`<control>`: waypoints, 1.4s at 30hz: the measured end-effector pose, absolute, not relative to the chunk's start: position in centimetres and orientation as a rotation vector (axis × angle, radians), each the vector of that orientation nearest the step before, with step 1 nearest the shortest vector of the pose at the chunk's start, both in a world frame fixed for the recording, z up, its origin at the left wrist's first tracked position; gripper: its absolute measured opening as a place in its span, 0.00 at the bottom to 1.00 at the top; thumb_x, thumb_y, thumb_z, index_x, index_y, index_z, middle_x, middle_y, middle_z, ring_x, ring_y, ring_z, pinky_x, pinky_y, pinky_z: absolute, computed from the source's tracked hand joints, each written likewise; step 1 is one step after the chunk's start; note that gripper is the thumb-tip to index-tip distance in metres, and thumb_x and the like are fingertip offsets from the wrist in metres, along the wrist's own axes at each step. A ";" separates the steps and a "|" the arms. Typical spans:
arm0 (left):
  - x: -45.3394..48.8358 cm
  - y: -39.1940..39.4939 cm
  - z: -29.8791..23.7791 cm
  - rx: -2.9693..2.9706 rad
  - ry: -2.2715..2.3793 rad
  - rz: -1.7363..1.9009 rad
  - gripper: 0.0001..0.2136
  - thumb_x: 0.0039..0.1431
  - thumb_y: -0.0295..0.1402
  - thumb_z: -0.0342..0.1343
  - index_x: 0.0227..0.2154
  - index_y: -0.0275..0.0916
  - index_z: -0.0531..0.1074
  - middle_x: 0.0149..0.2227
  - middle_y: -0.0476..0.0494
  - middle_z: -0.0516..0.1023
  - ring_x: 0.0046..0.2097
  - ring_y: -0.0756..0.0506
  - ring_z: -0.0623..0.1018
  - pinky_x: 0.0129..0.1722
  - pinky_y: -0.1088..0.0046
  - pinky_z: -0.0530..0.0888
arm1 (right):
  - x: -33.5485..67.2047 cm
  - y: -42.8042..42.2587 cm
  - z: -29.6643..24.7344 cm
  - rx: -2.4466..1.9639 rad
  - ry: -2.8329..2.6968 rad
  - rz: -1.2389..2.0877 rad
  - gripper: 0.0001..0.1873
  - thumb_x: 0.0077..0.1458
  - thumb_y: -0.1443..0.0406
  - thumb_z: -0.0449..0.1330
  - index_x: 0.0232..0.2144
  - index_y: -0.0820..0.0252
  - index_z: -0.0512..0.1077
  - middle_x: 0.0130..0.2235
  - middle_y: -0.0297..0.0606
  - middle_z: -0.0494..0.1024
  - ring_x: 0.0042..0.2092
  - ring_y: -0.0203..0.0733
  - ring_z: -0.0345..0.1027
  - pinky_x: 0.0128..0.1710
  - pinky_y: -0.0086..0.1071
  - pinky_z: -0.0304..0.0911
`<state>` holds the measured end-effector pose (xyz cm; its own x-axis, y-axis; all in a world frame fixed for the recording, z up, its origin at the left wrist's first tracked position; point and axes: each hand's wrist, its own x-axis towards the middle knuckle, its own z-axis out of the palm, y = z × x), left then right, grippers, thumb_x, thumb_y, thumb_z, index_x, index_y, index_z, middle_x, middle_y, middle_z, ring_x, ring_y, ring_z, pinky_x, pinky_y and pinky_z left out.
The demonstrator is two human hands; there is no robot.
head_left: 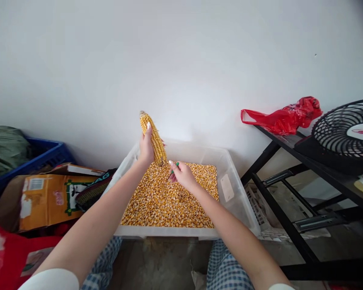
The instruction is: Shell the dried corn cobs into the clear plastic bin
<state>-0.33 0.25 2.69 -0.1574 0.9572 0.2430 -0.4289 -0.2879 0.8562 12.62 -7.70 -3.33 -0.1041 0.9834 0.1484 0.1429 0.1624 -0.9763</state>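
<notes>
My left hand is wrapped round a corn cob covered in yellow kernels. The cob is tilted, its pale tip up and to the left, its lower end above the bin. Close to that lower end, my right hand is closed on a small tool with a green handle; most of it is hidden by the fingers. Beneath both hands lies a deep layer of loose corn kernels in a clear plastic bin.
A black table on the right bears a red plastic bag and a black fan. At left are a blue crate and an orange cardboard box. A white wall rises behind the bin.
</notes>
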 end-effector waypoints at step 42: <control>1.8 -1.4 1.3 0.839 0.602 1.246 0.24 0.47 0.57 0.48 0.33 0.38 0.66 0.20 0.45 0.72 0.21 0.46 0.74 0.19 0.71 0.70 | 13.3 -8.4 -2.1 -1.156 -1.501 1.111 0.18 0.39 0.56 0.65 0.27 0.57 0.62 0.24 0.29 0.66 0.28 0.37 0.67 0.26 0.31 0.65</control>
<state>1.76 -1.43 1.34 0.2340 0.9711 0.0465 -0.5674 0.0976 0.8176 13.34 -8.43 -2.12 -0.1465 0.9804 0.1318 0.1600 0.1550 -0.9749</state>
